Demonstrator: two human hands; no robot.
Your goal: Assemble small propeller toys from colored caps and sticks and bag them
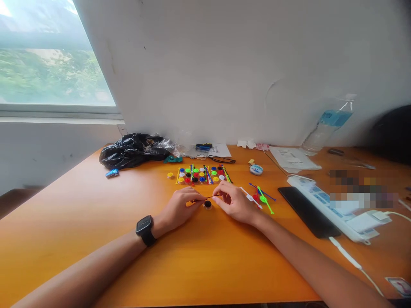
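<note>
Head view: left hand (181,204) opposite right hand (236,202), dark stick (209,197) between.

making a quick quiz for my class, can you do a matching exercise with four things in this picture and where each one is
Things
1. thin dark stick
2. black-topped round piece
3. black plastic bag
4. watch

Places
A. at the back left of the table
B. worn on the left wrist
C. held between the left hand and the right hand
D. just below the stick in the picture

Right pairs: 1-C, 2-D, 3-A, 4-B
</note>
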